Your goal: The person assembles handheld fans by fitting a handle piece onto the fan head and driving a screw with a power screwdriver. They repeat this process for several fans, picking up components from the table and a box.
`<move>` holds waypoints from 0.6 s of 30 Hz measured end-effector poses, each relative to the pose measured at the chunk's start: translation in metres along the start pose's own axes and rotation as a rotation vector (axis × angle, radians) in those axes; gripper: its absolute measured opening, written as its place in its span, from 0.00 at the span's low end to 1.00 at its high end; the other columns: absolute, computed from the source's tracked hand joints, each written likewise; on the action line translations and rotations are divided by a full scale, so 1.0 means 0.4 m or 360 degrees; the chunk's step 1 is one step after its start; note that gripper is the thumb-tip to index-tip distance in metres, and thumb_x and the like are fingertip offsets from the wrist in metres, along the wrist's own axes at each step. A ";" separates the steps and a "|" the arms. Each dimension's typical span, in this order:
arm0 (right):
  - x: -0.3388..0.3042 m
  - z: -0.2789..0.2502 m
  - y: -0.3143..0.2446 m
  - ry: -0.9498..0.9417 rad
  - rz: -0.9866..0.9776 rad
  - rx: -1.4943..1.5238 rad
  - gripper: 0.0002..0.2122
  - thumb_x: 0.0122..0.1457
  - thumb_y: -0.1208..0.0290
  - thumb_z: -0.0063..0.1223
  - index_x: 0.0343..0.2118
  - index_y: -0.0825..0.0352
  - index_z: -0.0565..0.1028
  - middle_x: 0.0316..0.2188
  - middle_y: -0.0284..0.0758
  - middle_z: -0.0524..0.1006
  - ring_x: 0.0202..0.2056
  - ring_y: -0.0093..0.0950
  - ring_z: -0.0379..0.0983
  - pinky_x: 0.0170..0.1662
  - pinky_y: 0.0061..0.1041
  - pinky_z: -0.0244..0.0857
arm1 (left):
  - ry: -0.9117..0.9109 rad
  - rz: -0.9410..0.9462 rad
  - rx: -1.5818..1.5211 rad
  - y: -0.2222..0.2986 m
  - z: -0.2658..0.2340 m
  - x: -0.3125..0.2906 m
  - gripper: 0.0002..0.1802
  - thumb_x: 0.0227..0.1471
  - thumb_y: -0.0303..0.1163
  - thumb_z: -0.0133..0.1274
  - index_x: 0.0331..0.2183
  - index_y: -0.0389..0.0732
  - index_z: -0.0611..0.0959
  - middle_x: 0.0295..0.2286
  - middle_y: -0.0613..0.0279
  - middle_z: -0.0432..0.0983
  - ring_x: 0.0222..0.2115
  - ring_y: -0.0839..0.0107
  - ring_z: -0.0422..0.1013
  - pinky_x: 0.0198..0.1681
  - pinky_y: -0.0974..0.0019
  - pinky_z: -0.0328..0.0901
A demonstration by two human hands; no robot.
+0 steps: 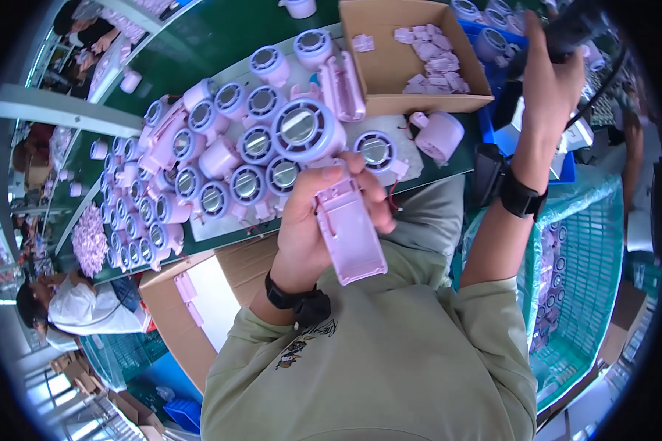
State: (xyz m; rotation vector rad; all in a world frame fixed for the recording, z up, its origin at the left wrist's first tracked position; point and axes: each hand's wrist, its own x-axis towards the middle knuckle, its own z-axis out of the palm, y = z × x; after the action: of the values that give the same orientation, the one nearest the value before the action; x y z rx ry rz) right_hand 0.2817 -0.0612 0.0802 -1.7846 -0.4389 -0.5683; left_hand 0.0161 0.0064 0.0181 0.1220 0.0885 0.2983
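My left hand point(305, 213) is wrapped round a pink handheld fan point(353, 239). Its round grilled head points away from me, and its open handle shell faces up with a thin red wire inside. At the upper right, my right hand point(555, 84) grips a black corded hand tool point(566, 33), whose tip I cannot make out. Many similar pink fan heads point(256, 145) crowd the bench to the left of the held fan. One more fan head point(375, 151) lies just to its right, beside a pink housing point(440, 137) turned on its side.
A cardboard box point(386, 70) with small pink parts stands at the back. Next to it is a blue bin point(485, 110). A green crate point(581, 309) with fan parts stands at my right, an open carton point(162, 294) at my left. A person point(88, 305) sits at far left.
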 end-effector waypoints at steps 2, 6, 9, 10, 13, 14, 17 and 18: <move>-0.014 -0.024 0.025 -0.0088 -0.0164 0.0220 0.18 0.57 0.68 0.57 0.44 0.73 0.66 0.24 0.34 0.73 0.28 0.23 0.70 0.35 0.26 0.65 | 0.0049 0.0000 0.0244 -0.004 0.000 -0.007 0.13 0.53 0.35 0.43 0.37 0.35 0.73 0.26 0.47 0.75 0.23 0.54 0.74 0.30 0.56 0.71; -0.075 -0.122 -0.002 0.0144 -0.0394 0.0953 0.19 0.58 0.75 0.52 0.51 0.74 0.64 0.17 0.31 0.68 0.24 0.22 0.70 0.28 0.24 0.66 | 0.0247 -0.0043 0.0765 -0.038 0.023 -0.012 0.12 0.51 0.33 0.43 0.34 0.33 0.73 0.17 0.52 0.71 0.13 0.61 0.68 0.19 0.62 0.65; -0.062 -0.238 0.012 0.0045 -0.0343 0.1310 0.14 0.57 0.79 0.50 0.46 0.74 0.67 0.14 0.32 0.69 0.18 0.20 0.67 0.22 0.21 0.61 | 0.0336 -0.0158 0.0877 -0.058 0.022 0.001 0.12 0.51 0.33 0.43 0.32 0.33 0.73 0.15 0.55 0.69 0.11 0.64 0.65 0.17 0.65 0.62; -0.057 -0.259 0.017 -0.0008 -0.0297 0.1514 0.11 0.57 0.81 0.48 0.43 0.74 0.69 0.13 0.33 0.70 0.15 0.19 0.65 0.19 0.19 0.59 | 0.0360 -0.0221 0.0866 -0.063 0.018 0.006 0.12 0.51 0.33 0.43 0.31 0.32 0.73 0.15 0.56 0.68 0.10 0.66 0.64 0.16 0.66 0.61; -0.034 -0.250 0.036 0.0191 -0.0359 0.1101 0.12 0.56 0.82 0.48 0.44 0.72 0.68 0.13 0.30 0.65 0.13 0.16 0.59 0.17 0.18 0.54 | 0.0388 -0.0370 0.0786 -0.086 0.008 0.029 0.12 0.52 0.34 0.44 0.30 0.32 0.73 0.14 0.58 0.66 0.10 0.69 0.62 0.16 0.67 0.58; -0.027 -0.238 0.043 0.0281 -0.0381 0.0914 0.12 0.56 0.83 0.47 0.44 0.71 0.68 0.13 0.28 0.63 0.12 0.15 0.56 0.17 0.17 0.52 | 0.0408 -0.0428 0.0718 -0.094 0.002 0.038 0.13 0.52 0.34 0.44 0.30 0.32 0.73 0.14 0.59 0.66 0.09 0.70 0.61 0.16 0.67 0.58; -0.020 -0.191 0.070 0.0263 -0.0370 0.0678 0.12 0.56 0.84 0.47 0.44 0.71 0.68 0.12 0.27 0.61 0.12 0.14 0.54 0.17 0.17 0.50 | 0.0420 -0.0516 0.0674 -0.111 -0.006 0.056 0.13 0.53 0.34 0.44 0.29 0.32 0.73 0.14 0.60 0.65 0.09 0.71 0.60 0.16 0.68 0.57; -0.024 -0.184 0.074 0.0244 -0.0361 0.0568 0.12 0.56 0.84 0.48 0.43 0.70 0.68 0.12 0.27 0.60 0.12 0.14 0.53 0.17 0.17 0.50 | 0.0413 -0.0539 0.0696 -0.115 -0.009 0.058 0.13 0.54 0.35 0.44 0.29 0.32 0.73 0.14 0.60 0.66 0.09 0.71 0.61 0.16 0.68 0.57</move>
State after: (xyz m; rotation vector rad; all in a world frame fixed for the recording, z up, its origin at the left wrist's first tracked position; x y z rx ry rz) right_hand 0.2793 -0.1401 0.0684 -1.3502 -0.6003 -0.7303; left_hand 0.0508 -0.0298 0.0069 0.4965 0.4280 -0.0499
